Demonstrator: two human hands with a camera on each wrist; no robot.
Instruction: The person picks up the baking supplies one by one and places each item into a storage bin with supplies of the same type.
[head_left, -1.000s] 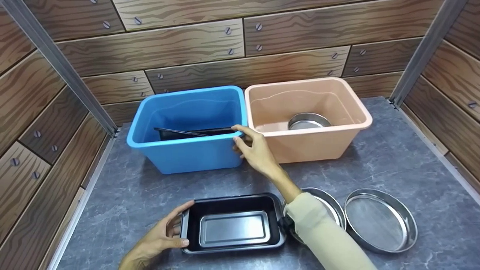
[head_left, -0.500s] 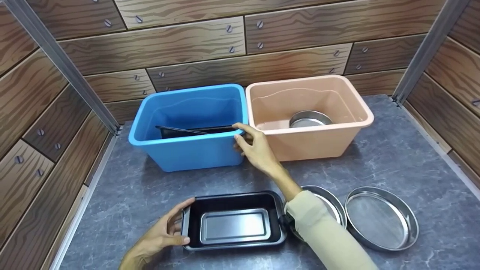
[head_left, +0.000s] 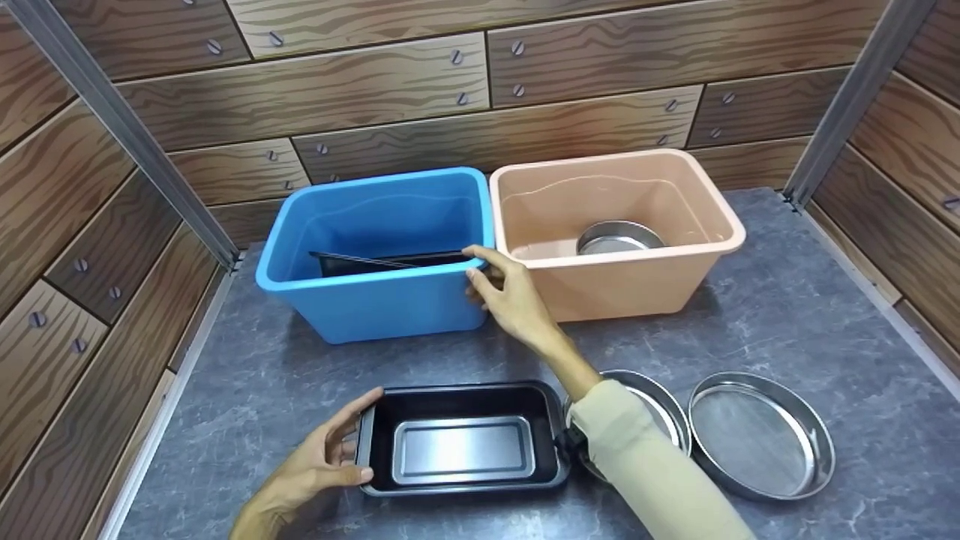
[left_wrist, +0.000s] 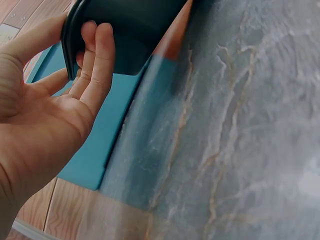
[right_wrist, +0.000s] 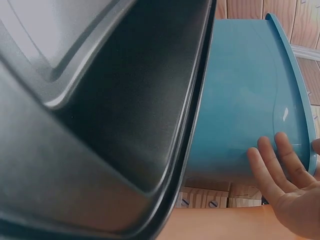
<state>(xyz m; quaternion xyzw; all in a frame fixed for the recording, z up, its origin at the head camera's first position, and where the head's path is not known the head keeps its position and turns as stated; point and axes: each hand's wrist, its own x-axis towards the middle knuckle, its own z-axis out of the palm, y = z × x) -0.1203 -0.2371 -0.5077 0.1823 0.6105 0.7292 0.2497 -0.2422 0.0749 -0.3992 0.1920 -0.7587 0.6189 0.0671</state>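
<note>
In the head view, a black rectangular loaf pan point(head_left: 463, 450) is held at its left end by my left hand point(head_left: 311, 461). The left wrist view shows fingers point(left_wrist: 102, 65) of that hand curled round the loaf pan's rim and outer wall point(left_wrist: 135, 35). My right hand point(head_left: 517, 300) holds the near right corner of the blue bin point(head_left: 382, 311). Its index finger lies over the rim, and in the right wrist view several fingers point(right_wrist: 270, 170) touch the outer wall. A dark pan point(head_left: 341, 265) sits in the blue bin, mostly hidden by the front wall.
An orange-pink bin point(head_left: 615, 289) stands right beside the blue one and holds a round metal pan point(head_left: 619, 238). Two more round metal pans, one partly under my right sleeve point(head_left: 660, 401) and one farther right point(head_left: 754, 435), lie on the grey table. Wood-patterned walls enclose it.
My left hand and the loaf pan have shifted slightly to the left. The right hand stays at the blue bin's corner.
</note>
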